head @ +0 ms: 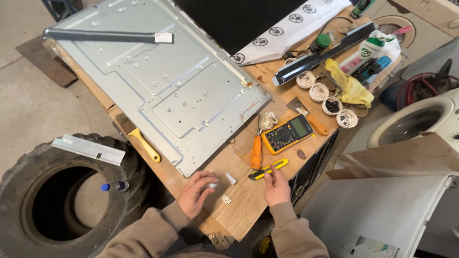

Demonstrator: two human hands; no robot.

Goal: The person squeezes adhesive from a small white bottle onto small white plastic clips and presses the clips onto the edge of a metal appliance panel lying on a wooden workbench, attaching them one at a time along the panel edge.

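The left hand (196, 192) rests on the near edge of the wooden desk (239, 210), its fingers curled around a small white piece (212, 185) pinched at the fingertips. The right hand (276, 186) lies just to the right of it, fingers loosely bent and holding nothing, with the fingertips touching the near end of a yellow-and-black utility knife (268, 169) that lies flat on the desk. Between the two hands sit a small white wedge-shaped piece (231, 179) and, nearer the desk's edge, a small square white piece (226, 199), both apart from either hand.

Just beyond the knife lies a yellow digital multimeter (287, 134), face up, with an orange-handled screwdriver (256, 150) beside it on the left and an orange-handled scraper (309, 118) on the right. A large grey metal back panel (158, 71) covers the far left part of the desk, and a yellow-handled brush (138, 139) lies along its near edge. A long dark metal strip (105, 35) rests across the panel's far end. Farther right stand several small white cups (330, 98), a crumpled yellow cloth (351, 88) and a white spray bottle (370, 52). On the floor to the left lies a big black tyre (28, 200), with a small blue-capped bottle (114, 186) inside its rim.
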